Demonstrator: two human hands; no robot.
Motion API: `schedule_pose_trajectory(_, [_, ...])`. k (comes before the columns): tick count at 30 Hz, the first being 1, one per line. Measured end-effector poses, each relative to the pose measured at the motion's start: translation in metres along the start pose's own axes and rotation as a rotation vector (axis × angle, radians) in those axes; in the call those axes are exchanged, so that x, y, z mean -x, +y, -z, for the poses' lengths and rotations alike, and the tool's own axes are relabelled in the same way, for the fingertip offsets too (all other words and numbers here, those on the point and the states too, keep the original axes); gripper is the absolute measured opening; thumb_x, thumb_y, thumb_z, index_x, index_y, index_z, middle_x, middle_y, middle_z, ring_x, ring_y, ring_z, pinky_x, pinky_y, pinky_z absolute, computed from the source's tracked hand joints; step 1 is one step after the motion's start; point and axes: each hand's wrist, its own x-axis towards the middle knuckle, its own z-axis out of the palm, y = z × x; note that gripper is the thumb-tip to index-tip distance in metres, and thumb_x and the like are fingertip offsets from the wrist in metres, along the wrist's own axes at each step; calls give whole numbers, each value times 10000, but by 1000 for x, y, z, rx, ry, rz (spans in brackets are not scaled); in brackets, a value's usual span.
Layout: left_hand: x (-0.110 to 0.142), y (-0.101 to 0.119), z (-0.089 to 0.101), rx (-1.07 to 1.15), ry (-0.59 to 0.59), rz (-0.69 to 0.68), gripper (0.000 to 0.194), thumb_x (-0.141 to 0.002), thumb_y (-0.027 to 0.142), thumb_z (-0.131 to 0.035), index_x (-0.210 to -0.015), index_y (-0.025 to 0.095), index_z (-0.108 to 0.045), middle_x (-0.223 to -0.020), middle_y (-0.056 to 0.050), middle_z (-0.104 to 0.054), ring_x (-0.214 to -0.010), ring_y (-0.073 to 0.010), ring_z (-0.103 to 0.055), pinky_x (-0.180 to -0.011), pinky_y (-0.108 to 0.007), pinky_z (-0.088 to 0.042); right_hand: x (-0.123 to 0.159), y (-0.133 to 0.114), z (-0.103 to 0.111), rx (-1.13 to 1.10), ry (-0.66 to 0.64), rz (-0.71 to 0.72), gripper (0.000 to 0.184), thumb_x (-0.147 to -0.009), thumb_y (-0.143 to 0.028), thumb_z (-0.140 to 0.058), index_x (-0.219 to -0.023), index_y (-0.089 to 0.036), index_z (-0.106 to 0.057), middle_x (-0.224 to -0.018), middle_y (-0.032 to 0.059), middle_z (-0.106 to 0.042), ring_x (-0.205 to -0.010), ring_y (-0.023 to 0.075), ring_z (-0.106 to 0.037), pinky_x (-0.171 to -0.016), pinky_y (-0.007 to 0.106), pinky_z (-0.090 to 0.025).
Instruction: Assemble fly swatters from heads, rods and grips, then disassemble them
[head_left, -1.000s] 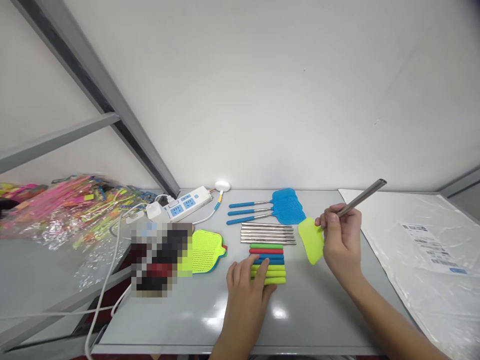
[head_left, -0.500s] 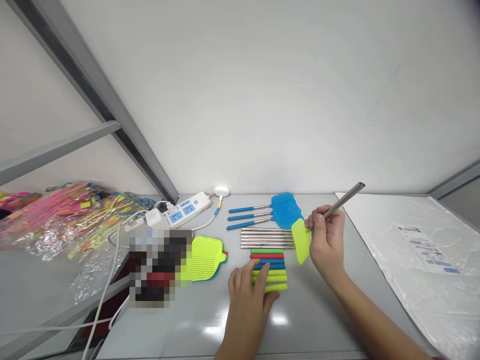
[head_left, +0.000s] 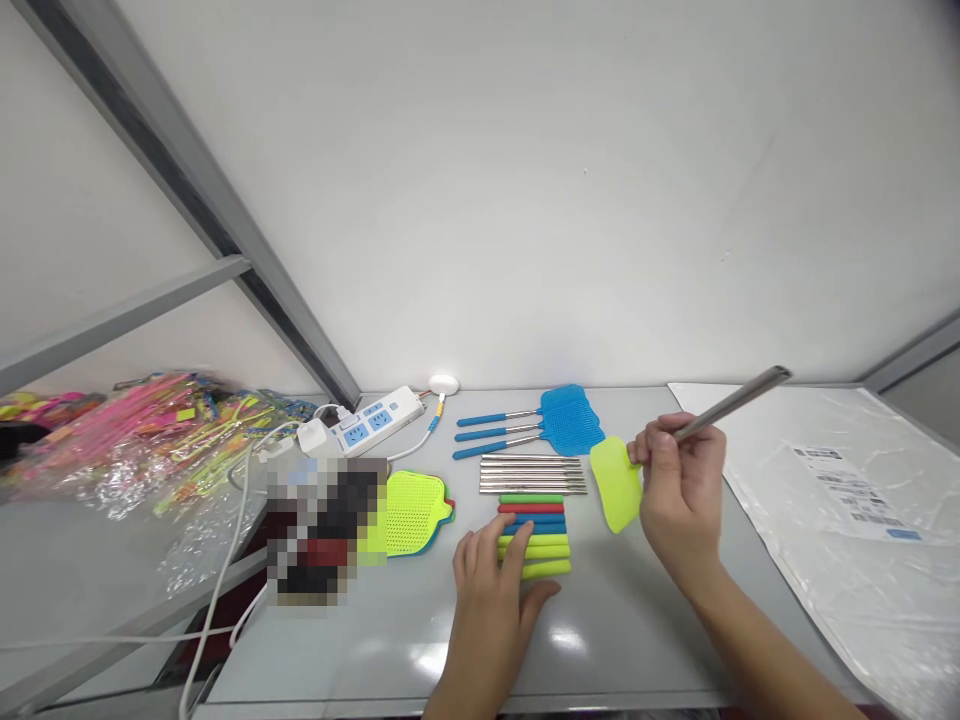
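My right hand (head_left: 684,500) is closed around a fly swatter, lifted above the right of the table. Its yellow-green head (head_left: 616,485) points left, and its bare metal rod (head_left: 739,402) slants up to the right out of my fist. My left hand (head_left: 486,595) lies with fingers apart on a row of coloured handle sleeves (head_left: 532,509) in green, red, blue and yellow-green; its fingertips touch the blue and yellow-green ones. Just behind the sleeves, several metal rods (head_left: 532,475) lie side by side. Farther back are blue fly swatters (head_left: 571,420) with blue handles.
Loose swatter heads (head_left: 412,515), yellow-green on top, are stacked left of my left hand, beside a pixelated patch. A power strip (head_left: 379,422) with white cables stands behind. Bagged colourful items (head_left: 150,430) fill the far left. A white plastic package (head_left: 817,500) covers the right side.
My right hand has moved right with the swatter, drawing its head away from the metal rods. My left hand stays on the sleeves, nearly unmoved.
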Motion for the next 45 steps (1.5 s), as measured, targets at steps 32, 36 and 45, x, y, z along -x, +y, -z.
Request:
schedule_pose_trajectory(32, [33,30,20,-68,-222,-136,243,-954,245,-499,-1176,211,-590,-1125,-95,-567,-1026,-242,-524,-896,-414,-462,62,2,116,-348,517,-63,249,-955,-403,-425,-839,-254,-587,-867,12,-449,-769,179,-495,-750,419,-478])
schedule_pose_trajectory(36, [33,31,22,-87,-232,-143,273,-952,266,-506,-1211,221,-581,-1187,-96,-561,-1074,-253,-518,-913,-423,-448,64,1,111,-287,474,-123,256,-952,-432,-482,-896,-233,-632,-689,-39,-380,-590,128,-390,-634,315,-433])
schedule_pose_trajectory(45, [31,32,23,-95,-274,-148,292,-966,319,-477,-1226,220,-568,-1218,-103,-559,-1104,-272,-501,-911,-442,-430,75,-11,99,-255,293,-219,235,-905,-408,-602,-841,-182,-613,-515,-85,-413,-490,82,-398,-568,258,-454])
